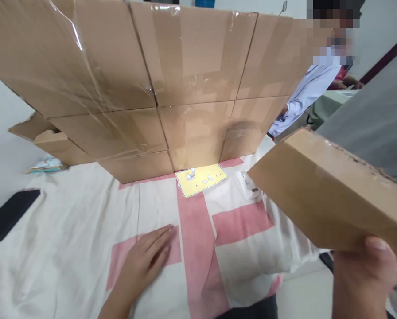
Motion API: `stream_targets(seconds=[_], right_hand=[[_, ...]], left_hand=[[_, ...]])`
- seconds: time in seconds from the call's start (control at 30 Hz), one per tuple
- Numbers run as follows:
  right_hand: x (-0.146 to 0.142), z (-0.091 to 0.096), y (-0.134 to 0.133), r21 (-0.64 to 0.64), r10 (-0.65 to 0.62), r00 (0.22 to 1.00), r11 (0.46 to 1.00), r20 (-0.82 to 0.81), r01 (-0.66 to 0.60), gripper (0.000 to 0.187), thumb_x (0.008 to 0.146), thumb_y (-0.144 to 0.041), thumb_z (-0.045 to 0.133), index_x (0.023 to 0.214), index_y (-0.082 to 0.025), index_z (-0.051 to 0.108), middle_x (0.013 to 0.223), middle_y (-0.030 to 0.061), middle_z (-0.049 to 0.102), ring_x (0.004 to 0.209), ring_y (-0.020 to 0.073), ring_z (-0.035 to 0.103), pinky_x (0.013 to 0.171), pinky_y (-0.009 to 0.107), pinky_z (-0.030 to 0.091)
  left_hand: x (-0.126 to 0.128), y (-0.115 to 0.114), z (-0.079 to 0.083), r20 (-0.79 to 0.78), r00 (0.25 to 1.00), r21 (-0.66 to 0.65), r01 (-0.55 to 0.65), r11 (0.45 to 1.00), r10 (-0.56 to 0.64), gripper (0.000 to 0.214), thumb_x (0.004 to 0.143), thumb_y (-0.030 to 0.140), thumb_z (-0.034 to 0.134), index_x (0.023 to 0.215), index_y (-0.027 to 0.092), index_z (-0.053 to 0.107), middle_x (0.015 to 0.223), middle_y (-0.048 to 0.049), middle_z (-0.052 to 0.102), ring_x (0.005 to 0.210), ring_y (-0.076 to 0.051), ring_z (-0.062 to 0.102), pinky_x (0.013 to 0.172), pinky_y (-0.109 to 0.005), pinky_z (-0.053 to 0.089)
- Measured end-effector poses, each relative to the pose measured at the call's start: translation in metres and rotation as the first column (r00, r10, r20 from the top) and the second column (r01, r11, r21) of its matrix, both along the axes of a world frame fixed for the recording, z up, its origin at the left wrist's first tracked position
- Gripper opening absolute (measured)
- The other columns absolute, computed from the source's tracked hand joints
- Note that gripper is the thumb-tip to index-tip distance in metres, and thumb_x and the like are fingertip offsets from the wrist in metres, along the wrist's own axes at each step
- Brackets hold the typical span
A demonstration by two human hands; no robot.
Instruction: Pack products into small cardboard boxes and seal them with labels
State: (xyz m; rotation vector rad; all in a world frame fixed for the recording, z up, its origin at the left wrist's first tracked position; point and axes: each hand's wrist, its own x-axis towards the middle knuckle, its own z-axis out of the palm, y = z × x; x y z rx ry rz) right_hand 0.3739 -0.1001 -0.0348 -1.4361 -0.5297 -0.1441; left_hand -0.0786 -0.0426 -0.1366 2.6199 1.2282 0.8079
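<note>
My left hand (pixel 147 257) lies on the white and pink checked cloth (pixel 198 239), fingers stretched out and holding nothing. At the right, my right hand (pixel 373 263) grips a brown cardboard box (pixel 331 190) by its lower edge, thumb on the near face. The box is tilted and held up off the cloth, its far end pointing toward the stacked cartons. The fingers under the box are mostly hidden. Beyond my left hand lies a yellow sheet (pixel 201 180) with small white pieces on it. A small white box-like item (pixel 247 185) sits to its right, partly behind the held box.
A wall of taped cardboard cartons (pixel 195 79) stands across the back. An opened carton (pixel 60 141) is at its left end, near a small packet (pixel 47 164). A dark flat object (pixel 12 215) lies at the left. A person (pixel 309 93) stands behind at right.
</note>
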Motion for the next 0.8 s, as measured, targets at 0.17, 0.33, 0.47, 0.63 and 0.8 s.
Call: stream_targets(seconds=[0.17, 0.33, 0.47, 0.63, 0.8], right_hand=[[0.049, -0.024, 0.053, -0.03, -0.033, 0.985, 0.999, 0.169, 0.039, 0.145, 0.035, -0.053, 0.094, 0.162, -0.018, 0.033, 0.155, 0.0256, 0.042, 0.139, 0.0462, 0.05, 0.103, 0.066, 0.049], [0.1, -0.059, 0.135, -0.091, -0.083, 0.994, 0.992, 0.067, 0.089, 0.149, 0.043, -0.027, 0.096, 0.162, 0.001, 0.011, 0.163, 0.0367, 0.02, 0.154, 0.0333, 0.032, 0.122, 0.042, 0.032], [0.118, -0.07, 0.186, -0.321, -0.143, 0.99, 0.936, 0.019, 0.141, 0.155, 0.037, -0.018, 0.1, 0.163, 0.004, 0.013, 0.163, 0.041, 0.016, 0.159, 0.039, 0.017, 0.127, 0.042, 0.016], [0.128, -0.073, 0.23, -0.323, -0.008, 0.999, 0.946, 0.042, 0.021, 0.148, 0.043, -0.029, 0.102, 0.164, -0.007, 0.019, 0.161, 0.043, 0.021, 0.158, 0.0437, 0.015, 0.123, 0.055, 0.017], [0.127, -0.071, 0.273, -0.452, 0.035, 0.999, 0.892, -0.006, -0.034, 0.155, 0.046, -0.028, 0.101, 0.165, -0.001, 0.005, 0.158, 0.0489, 0.012, 0.158, 0.0434, 0.015, 0.12, 0.056, 0.024]], left_hand=[[-0.006, -0.003, -0.008, 0.084, 0.993, -0.129, -0.066, 0.99, 0.077, 0.044, 0.1, 0.031, 0.057, 0.144, 0.031, 0.056, 0.135, -0.0024, 0.071, 0.118, -0.02, 0.071, 0.096, -0.032, 0.063], [-0.005, -0.002, -0.004, 0.116, 0.987, -0.134, -0.094, 0.986, 0.11, 0.038, 0.098, 0.031, 0.057, 0.136, 0.03, 0.062, 0.126, -0.0039, 0.076, 0.109, -0.021, 0.075, 0.09, -0.031, 0.065], [-0.003, 0.0, -0.001, 0.108, 0.989, -0.121, -0.085, 0.989, 0.098, 0.039, 0.098, 0.03, 0.056, 0.136, 0.032, 0.062, 0.125, -0.0034, 0.076, 0.107, -0.021, 0.076, 0.087, -0.03, 0.066], [0.001, 0.003, 0.006, 0.126, 0.985, -0.13, -0.098, 0.987, 0.115, 0.036, 0.098, 0.029, 0.056, 0.133, 0.031, 0.064, 0.12, -0.0029, 0.078, 0.103, -0.02, 0.077, 0.086, -0.029, 0.066], [0.007, 0.002, 0.009, 0.161, 0.977, -0.179, -0.112, 0.977, 0.142, 0.034, 0.098, 0.029, 0.057, 0.13, 0.032, 0.066, 0.118, -0.0026, 0.078, 0.102, -0.019, 0.077, 0.084, -0.027, 0.066]])
